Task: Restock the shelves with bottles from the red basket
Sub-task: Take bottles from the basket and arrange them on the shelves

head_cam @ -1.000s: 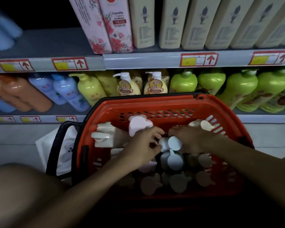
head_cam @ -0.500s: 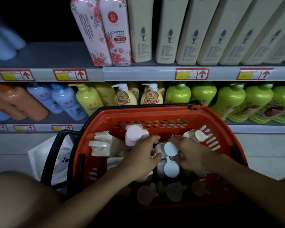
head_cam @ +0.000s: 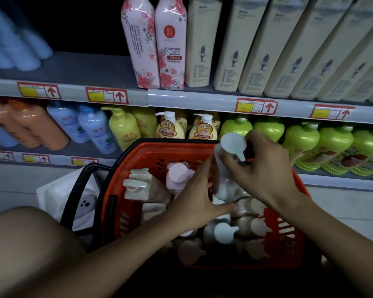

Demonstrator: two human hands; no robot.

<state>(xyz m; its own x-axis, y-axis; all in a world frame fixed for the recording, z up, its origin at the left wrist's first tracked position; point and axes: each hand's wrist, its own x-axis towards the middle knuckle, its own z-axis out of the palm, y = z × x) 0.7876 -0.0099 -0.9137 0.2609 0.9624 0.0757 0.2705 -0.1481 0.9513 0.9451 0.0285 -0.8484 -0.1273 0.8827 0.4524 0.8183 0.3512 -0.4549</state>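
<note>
Lifted since the earlier frame, the bottle (head_cam: pixel 226 168) now stands above the basket (head_cam: pixel 138 162), below the shelf (head_cam: pixel 192 100). Right hand (head_cam: pixel 261 168) grips its neck; left hand (head_cam: pixel 194 198), fingers spread, touches its side.

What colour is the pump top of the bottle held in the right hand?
White, seen in the head view: the pump top of the bottle in the right hand.

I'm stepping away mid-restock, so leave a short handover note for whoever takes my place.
Right hand: grips a white pump-top bottle, lifted above the red plastic basket.
Left hand: down among the basket's bottles; whether it grips one is unclear.
Done: one bottle raised, none shelved from what shows.
Left: shelve it, then the many pump bottles remaining in the basket.
</note>
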